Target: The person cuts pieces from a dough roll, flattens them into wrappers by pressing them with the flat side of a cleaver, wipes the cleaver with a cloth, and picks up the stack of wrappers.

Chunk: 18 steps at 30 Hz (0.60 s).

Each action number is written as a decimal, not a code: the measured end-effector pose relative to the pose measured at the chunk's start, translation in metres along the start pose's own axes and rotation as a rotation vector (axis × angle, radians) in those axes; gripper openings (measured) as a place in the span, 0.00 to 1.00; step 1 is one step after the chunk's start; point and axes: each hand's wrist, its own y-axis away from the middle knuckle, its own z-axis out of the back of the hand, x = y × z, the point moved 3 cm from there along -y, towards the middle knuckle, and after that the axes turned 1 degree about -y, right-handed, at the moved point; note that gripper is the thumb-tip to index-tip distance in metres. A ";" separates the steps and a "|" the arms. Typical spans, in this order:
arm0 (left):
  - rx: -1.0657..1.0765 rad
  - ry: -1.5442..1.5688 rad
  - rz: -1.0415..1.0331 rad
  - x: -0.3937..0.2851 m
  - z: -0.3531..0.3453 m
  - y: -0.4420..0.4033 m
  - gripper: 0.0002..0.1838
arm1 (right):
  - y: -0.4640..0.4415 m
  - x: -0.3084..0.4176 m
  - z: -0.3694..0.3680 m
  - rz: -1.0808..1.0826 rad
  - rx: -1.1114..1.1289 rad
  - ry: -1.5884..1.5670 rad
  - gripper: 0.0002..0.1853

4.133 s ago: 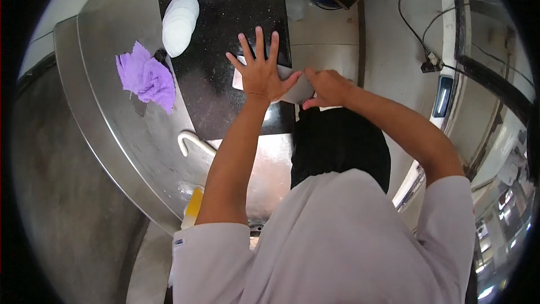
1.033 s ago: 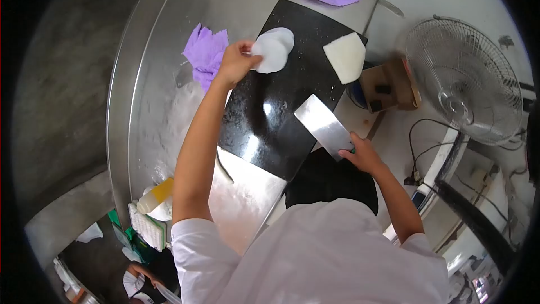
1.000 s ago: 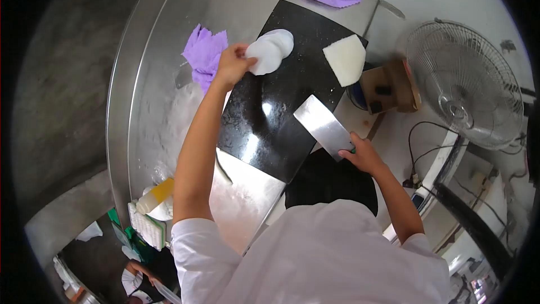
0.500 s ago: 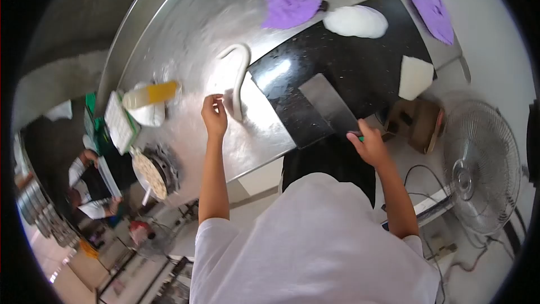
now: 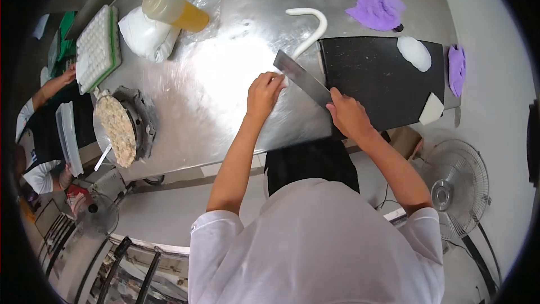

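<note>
Cleaver [image 5: 304, 81] across dough [image 5: 323, 25]
Left hand [image 5: 263, 95] pinches its near end, likely steadying it; right hand [image 5: 350, 114] wraps the handle, fingers curled.

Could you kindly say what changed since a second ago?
The left hand released the white rounds and moved to the near end of the white rope. The right hand carried the cleaver leftward from the black board over the metal table. The rounds remain on the board.

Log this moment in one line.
right hand: grips broad steel cleaver | left hand: at small white dough piece | cleaver: between piece and curved white dough rope, join hidden
</note>
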 end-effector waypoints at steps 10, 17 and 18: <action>-0.050 0.046 0.075 -0.004 -0.002 -0.006 0.10 | -0.010 0.019 -0.052 -0.188 -0.164 -0.204 0.14; 0.387 0.651 0.124 -0.150 -0.048 -0.047 0.07 | 0.137 -0.079 -0.069 -0.419 -0.892 -0.599 0.18; 0.554 0.582 -0.055 -0.180 -0.068 -0.053 0.09 | 0.161 -0.103 -0.078 -0.443 -0.987 -0.589 0.18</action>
